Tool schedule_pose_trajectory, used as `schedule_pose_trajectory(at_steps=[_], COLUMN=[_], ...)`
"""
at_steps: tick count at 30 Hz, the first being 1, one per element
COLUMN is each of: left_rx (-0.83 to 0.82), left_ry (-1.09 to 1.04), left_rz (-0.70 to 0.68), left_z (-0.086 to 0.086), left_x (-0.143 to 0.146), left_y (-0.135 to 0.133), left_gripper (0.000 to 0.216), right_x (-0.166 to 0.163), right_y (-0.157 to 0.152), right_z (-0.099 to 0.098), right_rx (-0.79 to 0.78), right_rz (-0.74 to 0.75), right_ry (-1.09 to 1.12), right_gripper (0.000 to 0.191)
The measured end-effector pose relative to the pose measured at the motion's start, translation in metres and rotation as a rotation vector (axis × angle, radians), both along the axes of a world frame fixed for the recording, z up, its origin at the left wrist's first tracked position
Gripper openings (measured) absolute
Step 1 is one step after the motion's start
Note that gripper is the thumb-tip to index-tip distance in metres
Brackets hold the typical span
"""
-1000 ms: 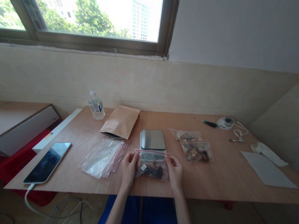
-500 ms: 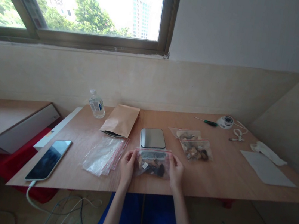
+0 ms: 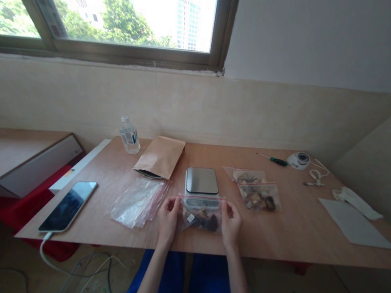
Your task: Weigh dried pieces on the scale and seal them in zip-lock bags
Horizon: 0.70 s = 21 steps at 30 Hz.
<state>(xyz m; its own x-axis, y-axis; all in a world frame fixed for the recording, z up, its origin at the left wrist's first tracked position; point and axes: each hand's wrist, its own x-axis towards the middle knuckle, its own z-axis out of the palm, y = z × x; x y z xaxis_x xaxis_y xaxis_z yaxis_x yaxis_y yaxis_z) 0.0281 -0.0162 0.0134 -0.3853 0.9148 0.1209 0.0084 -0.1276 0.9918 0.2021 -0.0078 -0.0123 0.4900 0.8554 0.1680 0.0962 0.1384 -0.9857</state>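
Note:
A clear zip bag (image 3: 200, 214) with a red seal strip and dark brown pieces inside is held between both hands, just above the near edge of the wooden table (image 3: 289, 231). My left hand (image 3: 168, 216) pinches its left side and my right hand (image 3: 230, 224) pinches its right side. Right behind the bag sits a small silver kitchen scale (image 3: 202, 180). Two more filled zip bags (image 3: 257, 192) lie to the right of the scale.
A pile of empty zip bags (image 3: 138, 201) lies left of my hands, with a brown paper pouch (image 3: 160, 157) and a water bottle (image 3: 129, 135) behind it. A phone (image 3: 68, 205) on a cable rests at the table's left. A screwdriver (image 3: 272, 159) and white paper (image 3: 355, 223) lie far right.
Both hands keep the same hold on the bag and it stays in place; only the camera has shifted slightly.

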Motion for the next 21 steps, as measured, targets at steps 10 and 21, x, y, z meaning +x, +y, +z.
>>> schedule_pose_trajectory(at_steps=[10,21], left_rx=[-0.001,-0.014], left_ry=[-0.087,-0.154], left_rz=[-0.105,-0.167], left_z=[-0.0012,-0.0062], left_x=[0.0005,-0.0011], left_y=[0.0009,0.0039], left_gripper=[0.029,0.026], right_x=[-0.0014,-0.0012], right_y=[-0.0019,-0.0025], right_z=[0.0082,0.0027], right_rx=[-0.013,-0.029], right_rz=[-0.024,0.141], right_ry=[0.072,0.117], right_gripper=[0.044,0.042])
